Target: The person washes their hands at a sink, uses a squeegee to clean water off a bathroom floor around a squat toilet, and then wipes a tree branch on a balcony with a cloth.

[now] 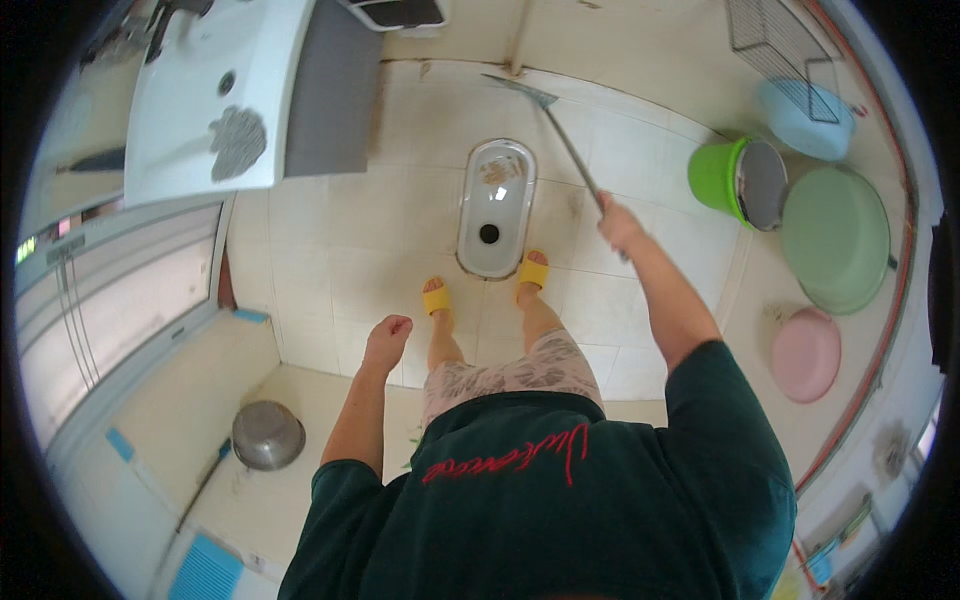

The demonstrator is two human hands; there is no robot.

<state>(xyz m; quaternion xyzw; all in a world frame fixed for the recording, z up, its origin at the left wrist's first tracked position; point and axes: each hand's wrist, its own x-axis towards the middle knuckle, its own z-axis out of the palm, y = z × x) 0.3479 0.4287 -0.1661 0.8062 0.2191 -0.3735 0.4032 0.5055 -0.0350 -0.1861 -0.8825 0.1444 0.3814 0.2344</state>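
My right hand (621, 225) is closed around the handle of a floor squeegee (576, 154). The squeegee's blade lies by the foot of the far wall, near a vertical pipe (519, 37). A white squat toilet pan (495, 210), with brown stains at its far end, is set in the tiled floor in front of me. My feet in yellow slippers (532, 271) stand near its close end. My left hand (388, 341) hangs at my left with the fingers curled in and nothing visible in it.
A white washbasin (180, 161) on a grey cabinet (334, 97) stands at the far left, with a grey cloth (238, 142) in it. Along the right are a green bucket (712, 178), green basin (836, 240), blue basin (817, 135) and pink basin (808, 354). A metal bowl (268, 435) is at lower left.
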